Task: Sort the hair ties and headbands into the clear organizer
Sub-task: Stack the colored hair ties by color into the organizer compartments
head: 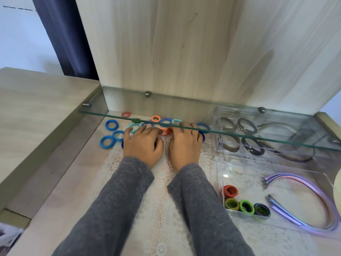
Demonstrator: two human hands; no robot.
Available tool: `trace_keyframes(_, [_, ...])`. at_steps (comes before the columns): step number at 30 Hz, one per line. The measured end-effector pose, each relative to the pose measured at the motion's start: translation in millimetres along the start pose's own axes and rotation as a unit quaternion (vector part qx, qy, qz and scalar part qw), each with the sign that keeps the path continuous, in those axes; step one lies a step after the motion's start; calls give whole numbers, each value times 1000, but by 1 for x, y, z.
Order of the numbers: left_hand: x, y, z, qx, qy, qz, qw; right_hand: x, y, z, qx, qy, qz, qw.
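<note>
Under glass shelf (129, 108), left hand (143, 146) and right hand (184, 145) lay on hair ties (116, 126); fingers' hold indeterminate. Ties likely soft, light: pinch rim.

Pale wood panel (175, 52) (dark curtain (60, 34) left)

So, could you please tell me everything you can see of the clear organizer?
The clear organizer looks like see-through plastic with low walls and dividers. It sits at the right on the lace mat. Its far part lies under the glass shelf and holds thin dark hair loops and a dark headband. Its near part holds four thick hair ties, red, olive, green and dark, and several purple headbands. The left hand and right hand are apart from it.
</note>
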State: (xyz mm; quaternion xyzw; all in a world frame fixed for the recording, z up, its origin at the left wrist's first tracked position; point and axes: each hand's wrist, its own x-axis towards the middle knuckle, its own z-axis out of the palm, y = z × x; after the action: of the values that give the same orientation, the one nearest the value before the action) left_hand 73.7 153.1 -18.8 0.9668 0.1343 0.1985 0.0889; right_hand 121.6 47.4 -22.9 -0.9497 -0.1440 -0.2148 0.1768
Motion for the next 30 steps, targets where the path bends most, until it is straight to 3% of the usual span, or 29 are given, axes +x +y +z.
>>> trace_keyframes(5, [-7,-3,-4,-24,55,-7,998,0,1,-1,7,-1,-5,1000])
trace_keyframes(21, [-37,-35,-22,-14,62,-59,996,-31,4,-14,6,-8,-47,999])
trace_keyframes(30, [-45,-28,-24,-23,71,12,997,-45,10,-33,41,-70,-49,996])
